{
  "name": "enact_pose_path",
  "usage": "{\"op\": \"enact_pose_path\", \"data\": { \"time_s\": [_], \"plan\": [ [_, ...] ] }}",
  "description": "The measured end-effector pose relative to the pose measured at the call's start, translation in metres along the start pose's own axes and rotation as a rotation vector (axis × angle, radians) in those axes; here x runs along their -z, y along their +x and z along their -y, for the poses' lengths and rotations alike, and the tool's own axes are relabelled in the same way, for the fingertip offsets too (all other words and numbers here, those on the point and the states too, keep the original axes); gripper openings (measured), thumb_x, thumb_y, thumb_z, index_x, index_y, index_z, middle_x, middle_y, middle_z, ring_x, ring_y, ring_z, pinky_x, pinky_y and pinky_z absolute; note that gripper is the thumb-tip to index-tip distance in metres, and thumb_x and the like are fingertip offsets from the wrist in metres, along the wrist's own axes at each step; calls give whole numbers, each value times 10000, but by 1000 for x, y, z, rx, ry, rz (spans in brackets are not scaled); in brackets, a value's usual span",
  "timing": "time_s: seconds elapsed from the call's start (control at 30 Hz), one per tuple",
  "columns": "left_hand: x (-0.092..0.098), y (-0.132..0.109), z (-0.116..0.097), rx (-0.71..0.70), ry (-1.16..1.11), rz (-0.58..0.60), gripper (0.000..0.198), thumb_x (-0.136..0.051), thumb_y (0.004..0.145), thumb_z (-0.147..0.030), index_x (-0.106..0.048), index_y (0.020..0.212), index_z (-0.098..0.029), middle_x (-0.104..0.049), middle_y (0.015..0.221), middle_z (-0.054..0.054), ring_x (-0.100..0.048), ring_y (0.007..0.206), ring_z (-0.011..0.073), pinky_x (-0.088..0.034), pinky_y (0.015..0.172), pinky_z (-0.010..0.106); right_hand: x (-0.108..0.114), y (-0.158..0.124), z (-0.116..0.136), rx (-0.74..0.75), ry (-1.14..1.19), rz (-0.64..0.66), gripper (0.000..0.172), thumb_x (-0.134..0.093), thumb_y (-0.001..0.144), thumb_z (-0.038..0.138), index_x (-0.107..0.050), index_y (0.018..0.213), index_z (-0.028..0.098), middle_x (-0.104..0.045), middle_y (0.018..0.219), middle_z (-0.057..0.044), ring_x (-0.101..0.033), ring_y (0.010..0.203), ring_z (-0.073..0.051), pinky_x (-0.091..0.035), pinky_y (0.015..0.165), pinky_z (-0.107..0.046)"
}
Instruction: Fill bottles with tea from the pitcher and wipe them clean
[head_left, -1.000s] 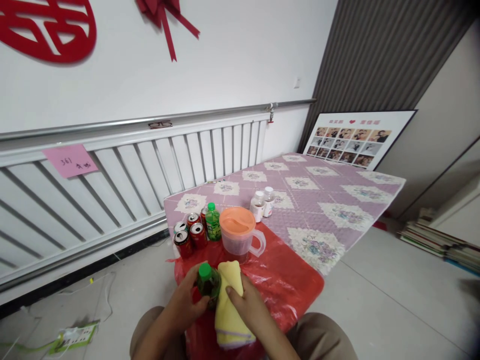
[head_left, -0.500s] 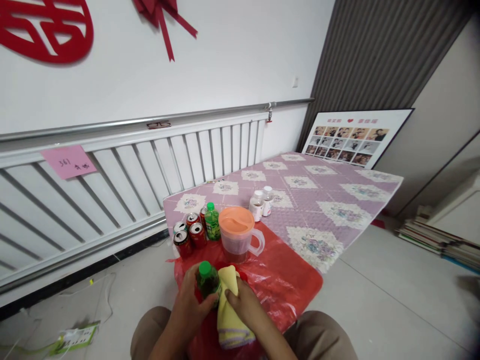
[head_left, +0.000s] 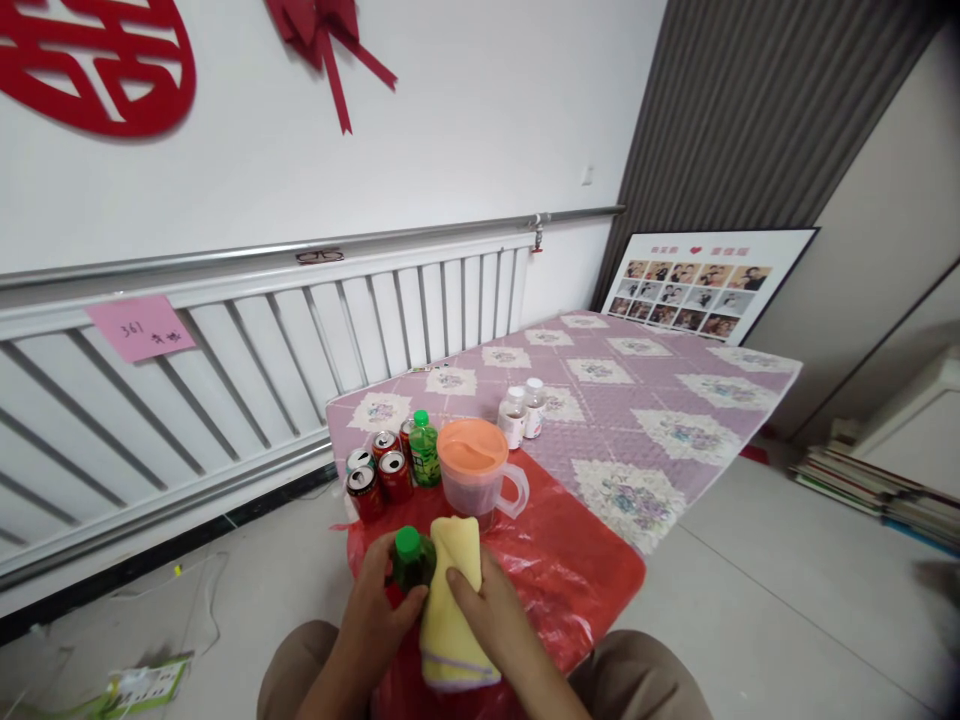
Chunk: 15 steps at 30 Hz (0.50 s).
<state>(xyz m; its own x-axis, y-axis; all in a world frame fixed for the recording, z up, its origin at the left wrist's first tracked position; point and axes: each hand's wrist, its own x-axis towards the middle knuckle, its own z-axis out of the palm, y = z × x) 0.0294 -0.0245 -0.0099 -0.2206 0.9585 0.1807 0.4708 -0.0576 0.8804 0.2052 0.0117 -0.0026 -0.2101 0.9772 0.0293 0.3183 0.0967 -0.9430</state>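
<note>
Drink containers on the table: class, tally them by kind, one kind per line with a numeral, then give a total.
Red cans: 4, clustered; the rear one is partly hidden
Green-capped bottles: 2, one by the cans, one held in the left hand
Small white-capped bottles: 2
Orange-lidded pitcher: 1
Total: 9

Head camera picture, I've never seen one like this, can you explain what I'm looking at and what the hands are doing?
The camera sits on a seated person's head and looks forward and down, so the two hands at the bottom are their own. The left hand grips a green-capped bottle. The right hand presses a yellow cloth against it. Both are over a red plastic sheet on a low table with a purple floral cover. Behind them stand an orange-lidded pitcher, several red cans, another green bottle and two small white jars.
</note>
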Motion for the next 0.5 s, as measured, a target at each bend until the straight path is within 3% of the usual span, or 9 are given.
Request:
{"op": "enact_pose_path", "data": {
  "time_s": [0.13,0.23,0.4,0.5],
  "plan": [
    [-6,0,-5,-20,93,-88,543,-688,666,-244,-525,1181,-197,-598,1156,102,-583,1084,297,-501,926,507,-10,-2,-34,-29,-76,72,395,-513,809,263,-614,1165,125,-672,1119,-155,-620,1073,-286,-464,947,-396],
    [-6,1,-5,-48,97,-83,544,-688,659,-227,-525,1176,-190,-589,1176,106,-571,1113,294,-473,975,504,-6,-1,-39,-11,-73,86,384,-512,806,260,-621,1152,135,-675,1117,-145,-619,1070,-280,-462,948,-395],
    [-3,3,3,1,-71,26,715,-645,681,-170,-386,1348,-194,-503,1375,132,-532,1228,267,-432,1057,461,16,2,0,15,-55,-27,396,-507,840,331,-576,1190,159,-645,1153,-137,-607,1071,-276,-461,942,-387],
    [-3,4,6,42,-134,84,658,-611,695,-151,-429,1326,-198,-548,1346,115,-567,1190,251,-450,1046,445,23,2,29,72,-41,16,423,-519,842,322,-542,1243,188,-619,1188,-118,-594,1082,-258,-472,920,-358]
  ]
}}
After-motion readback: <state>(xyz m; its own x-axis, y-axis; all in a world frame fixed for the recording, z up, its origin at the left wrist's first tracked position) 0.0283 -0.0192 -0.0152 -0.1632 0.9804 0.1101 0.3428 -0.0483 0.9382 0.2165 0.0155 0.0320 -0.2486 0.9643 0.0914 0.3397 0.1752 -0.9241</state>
